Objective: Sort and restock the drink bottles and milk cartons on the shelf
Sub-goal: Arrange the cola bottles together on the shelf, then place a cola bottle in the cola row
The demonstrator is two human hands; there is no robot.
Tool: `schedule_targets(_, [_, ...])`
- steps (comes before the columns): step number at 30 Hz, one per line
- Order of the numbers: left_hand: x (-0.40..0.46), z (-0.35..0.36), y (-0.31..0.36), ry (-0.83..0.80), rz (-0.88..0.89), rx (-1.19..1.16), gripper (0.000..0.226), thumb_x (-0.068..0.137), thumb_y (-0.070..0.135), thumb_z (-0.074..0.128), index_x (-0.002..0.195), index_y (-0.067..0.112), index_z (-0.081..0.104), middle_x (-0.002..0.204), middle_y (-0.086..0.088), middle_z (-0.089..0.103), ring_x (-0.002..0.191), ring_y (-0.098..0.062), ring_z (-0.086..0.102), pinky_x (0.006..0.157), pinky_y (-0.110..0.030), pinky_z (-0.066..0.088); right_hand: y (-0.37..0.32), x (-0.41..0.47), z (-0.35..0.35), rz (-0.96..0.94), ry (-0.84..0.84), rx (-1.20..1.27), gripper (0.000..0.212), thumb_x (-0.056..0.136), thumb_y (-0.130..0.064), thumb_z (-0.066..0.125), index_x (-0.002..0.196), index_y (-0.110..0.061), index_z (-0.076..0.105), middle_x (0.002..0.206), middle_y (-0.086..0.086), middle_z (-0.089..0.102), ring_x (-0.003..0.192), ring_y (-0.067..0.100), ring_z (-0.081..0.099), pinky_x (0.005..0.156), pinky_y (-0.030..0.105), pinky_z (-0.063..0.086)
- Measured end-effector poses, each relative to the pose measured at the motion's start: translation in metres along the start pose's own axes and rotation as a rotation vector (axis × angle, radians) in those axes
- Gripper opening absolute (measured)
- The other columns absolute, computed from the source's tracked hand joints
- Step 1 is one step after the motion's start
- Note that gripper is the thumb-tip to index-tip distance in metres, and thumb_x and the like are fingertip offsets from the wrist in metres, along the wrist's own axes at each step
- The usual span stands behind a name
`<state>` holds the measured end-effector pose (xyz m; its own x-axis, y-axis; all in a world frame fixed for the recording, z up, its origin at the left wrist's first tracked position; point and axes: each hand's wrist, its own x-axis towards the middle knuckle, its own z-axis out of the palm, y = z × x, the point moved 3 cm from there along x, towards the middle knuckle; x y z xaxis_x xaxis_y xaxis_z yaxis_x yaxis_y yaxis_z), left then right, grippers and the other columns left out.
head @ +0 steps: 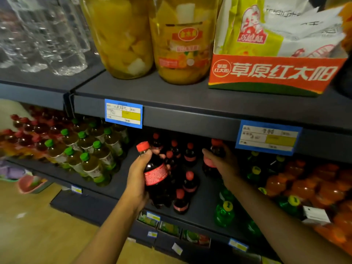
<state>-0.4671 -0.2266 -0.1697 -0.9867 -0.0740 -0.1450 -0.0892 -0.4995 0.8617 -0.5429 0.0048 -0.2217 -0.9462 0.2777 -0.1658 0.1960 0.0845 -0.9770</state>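
Head view, the only cam: left hand [136, 180] was wrapped round a dark cola bottle [155, 175], fingers curled on the body below the red cap, bottle tilted a bit and held just in front of the middle shelf [118, 184], prob. so it could be slotted into the cola group w/o knocking the others. Right hand [222, 162] reached further in, under the shelf lip, fingers curled round a second cola bottle [216, 155] that looked upright at the right edge of that group; whether it was resting on the shelf or lifted, can't tell. More red-capped colas [183, 180] stood between the two hands in loose rows w/ gaps, which prob. explains why both hands worked the same patch: closing ranks, fronting stock. To the left, green-capped tea bottles [89, 151] sat packed tight; to the right, green soda bottles [224, 214] and orange soda bottles [304, 185], each kind in its own block. Upper shelf carried fruit jars [152, 39] and an orange carton box [270, 73]. No milk cartons seen here.
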Motion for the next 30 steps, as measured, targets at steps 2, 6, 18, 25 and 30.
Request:
schedule_targets(2, [0.001,-0.003,0.005,0.019,0.031,0.034,0.025,0.078,0.038,0.064,0.089,0.016,0.069,0.09,-0.007,0.07,0.08,-0.029,0.065,0.072,-0.037,0.056,0.005,0.012,0.006,0.013,-0.005,-0.046,0.068,0.075,-0.037,0.082,0.135,-0.02,0.055,0.139,0.005,0.053,0.129,0.027,0.049,0.107,0.039,0.042])
schedule_targets(6, [0.007,-0.006,0.017,-0.012,0.077,0.07,0.026,0.078,0.039,0.064,0.09,0.017,0.069,0.09,-0.006,0.071,0.075,-0.025,0.069,0.067,-0.035,0.058,0.019,0.03,0.014,0.024,0.003,-0.088,0.064,0.075,-0.035,0.083,0.132,-0.018,0.056,0.118,-0.004,0.05,0.119,0.021,0.049,0.088,0.026,0.039])
schedule_targets(18, [0.052,-0.076,0.035,-0.052,0.087,0.115,0.023,0.082,0.036,0.066,0.09,0.017,0.073,0.09,-0.007,0.073,0.072,-0.024,0.07,0.065,-0.034,0.058,0.066,0.062,0.069,0.091,0.067,-0.213,0.06,0.067,-0.035,0.088,0.12,-0.015,0.067,0.119,0.008,0.068,0.101,0.018,0.062,0.077,0.022,0.043])
schedule_targets(25, [0.074,-0.12,0.06,-0.083,0.085,0.2,0.045,0.066,0.054,0.079,0.095,0.021,0.073,0.097,-0.006,0.074,0.078,-0.026,0.072,0.065,-0.035,0.057,0.098,0.07,0.093,0.151,0.03,-0.271,0.067,0.066,-0.03,0.089,0.127,-0.016,0.063,0.129,0.01,0.065,0.116,0.027,0.061,0.1,0.04,0.05])
schedule_targets(30, [0.078,-0.135,0.064,-0.085,0.103,0.205,0.045,0.066,0.053,0.079,0.096,0.021,0.074,0.095,-0.006,0.074,0.077,-0.025,0.072,0.064,-0.033,0.057,0.113,0.081,0.093,0.202,0.062,-0.382,0.067,0.064,-0.031,0.089,0.123,-0.014,0.063,0.128,0.013,0.063,0.115,0.032,0.06,0.098,0.043,0.051])
